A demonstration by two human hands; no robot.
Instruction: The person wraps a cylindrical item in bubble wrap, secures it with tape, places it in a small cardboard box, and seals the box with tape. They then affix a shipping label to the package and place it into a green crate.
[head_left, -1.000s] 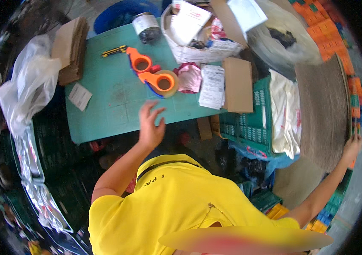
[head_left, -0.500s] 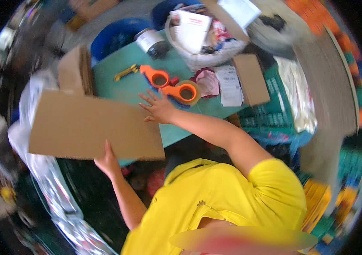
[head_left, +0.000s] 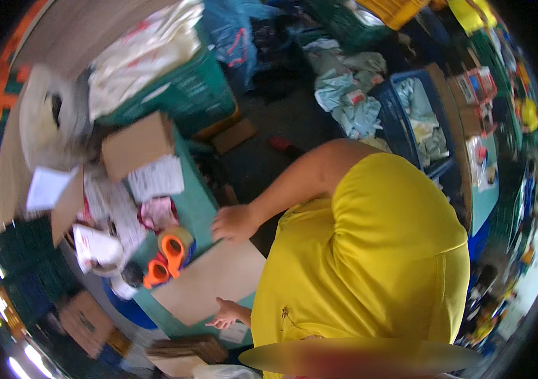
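Note:
A flat sheet of brown cardboard (head_left: 215, 278) lies on the green table (head_left: 202, 183) in front of me. Beside its lower edge is my left hand (head_left: 223, 314), fingers spread, holding nothing visible. My right hand (head_left: 234, 223) hovers by the sheet's upper edge; its fingers look bent but are blurred, so their state is unclear. An orange tape dispenser (head_left: 169, 247) with a tape roll rests just past the sheet's far edge. Touching it is a second orange dispenser (head_left: 155, 273). Near my left hand lies a white paper slip (head_left: 234, 333).
Further along the table are a pink cloth (head_left: 158, 213), printed papers (head_left: 156, 178) and a cardboard piece (head_left: 136, 146). Stacked cardboard (head_left: 187, 346) sits at the near left. A green crate (head_left: 174, 95) stands beyond the table. Bagged goods fill a blue crate (head_left: 401, 104) behind me.
The view has swung round to the right. The cardboard, held up in my left hand before, now lies on the table, and that hand has let go. My right hand's spread fingers have drawn in.

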